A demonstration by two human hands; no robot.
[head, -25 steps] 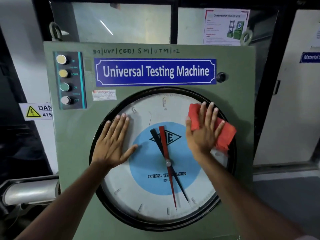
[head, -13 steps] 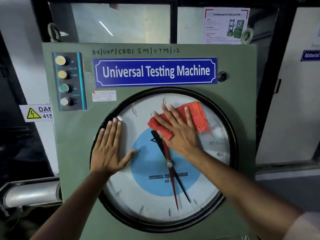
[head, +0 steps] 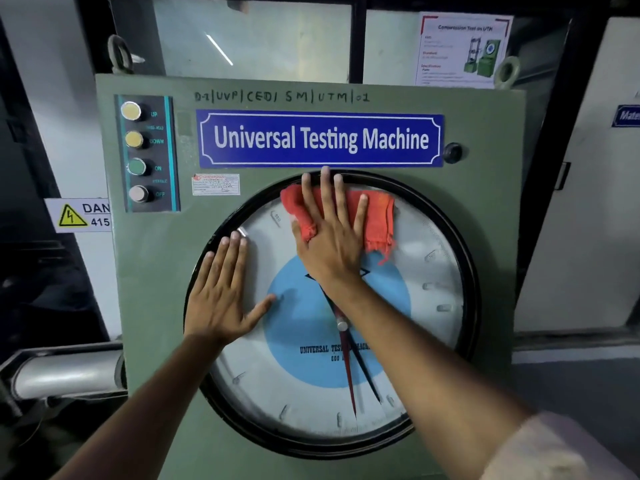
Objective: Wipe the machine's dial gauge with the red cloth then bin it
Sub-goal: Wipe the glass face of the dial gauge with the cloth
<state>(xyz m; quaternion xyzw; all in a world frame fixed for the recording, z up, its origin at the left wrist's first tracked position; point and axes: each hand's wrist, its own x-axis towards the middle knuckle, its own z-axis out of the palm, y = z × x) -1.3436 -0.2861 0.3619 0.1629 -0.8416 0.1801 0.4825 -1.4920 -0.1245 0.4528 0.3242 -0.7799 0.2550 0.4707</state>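
Now my right hand [head: 332,244] presses the cloth [head: 375,216] flat at the gauge [head: 433,271] top to scrub, left hand [head: 221,299] spread flat for bracing.

The crumpled red fabric cloth [head: 375,211] lies pressed flat against the top of the large round black-rimmed glass dial gauge [head: 429,306], overlapping its upper rim.
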